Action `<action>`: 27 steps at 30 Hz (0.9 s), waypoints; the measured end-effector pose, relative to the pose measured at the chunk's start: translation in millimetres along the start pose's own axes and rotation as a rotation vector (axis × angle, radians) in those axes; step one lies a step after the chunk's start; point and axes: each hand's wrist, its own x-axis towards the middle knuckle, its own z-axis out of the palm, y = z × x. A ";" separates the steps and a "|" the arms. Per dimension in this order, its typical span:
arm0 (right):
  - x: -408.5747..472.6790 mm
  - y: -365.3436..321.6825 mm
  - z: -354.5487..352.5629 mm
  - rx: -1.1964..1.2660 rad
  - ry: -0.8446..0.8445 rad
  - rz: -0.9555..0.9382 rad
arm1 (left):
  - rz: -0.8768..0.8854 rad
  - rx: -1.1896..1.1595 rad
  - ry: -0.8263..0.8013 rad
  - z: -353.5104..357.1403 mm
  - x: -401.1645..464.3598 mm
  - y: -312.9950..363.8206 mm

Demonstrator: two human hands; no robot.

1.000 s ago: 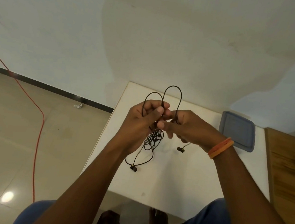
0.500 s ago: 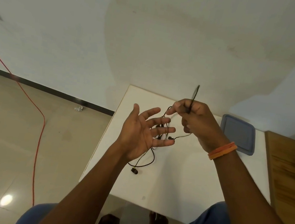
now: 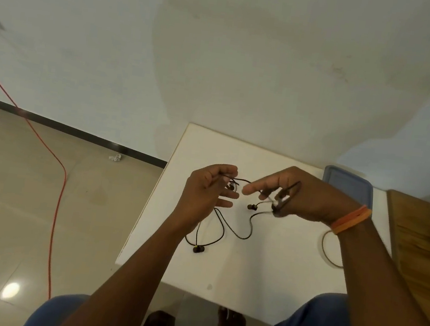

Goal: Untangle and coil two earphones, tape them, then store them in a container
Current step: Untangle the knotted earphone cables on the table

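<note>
The hands have pulled apart since a moment ago, the right hand [image 3: 296, 194] pinching a folded bunch of cable and the left hand [image 3: 209, 189] pinching the other end, so the earphones [image 3: 238, 228] sag loosely onto the white table [image 3: 262, 277], the tangle opening.

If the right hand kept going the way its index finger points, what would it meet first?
Probably the left hand: the right hand points its index finger leftward at the left hand's fingertips, across a short gap spanned by black earphone cable. Depth is unclear.
</note>
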 end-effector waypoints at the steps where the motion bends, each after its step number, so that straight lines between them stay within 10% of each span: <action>1: -1.4 1.7 0.7 -0.081 -0.053 0.078 | 0.018 0.026 0.019 -0.7 1.0 -0.6; 6: -3.9 1.1 5.0 -0.138 -0.212 0.215 | 0.045 0.119 0.038 3.2 2.8 -3.2; 12: 1.4 -0.7 3.6 0.291 0.369 0.134 | 0.062 0.101 0.034 2.6 2.7 -0.7; 27: 5.6 -7.4 8.8 -0.025 0.669 -0.009 | 0.158 0.835 0.016 -2.5 3.8 -23.7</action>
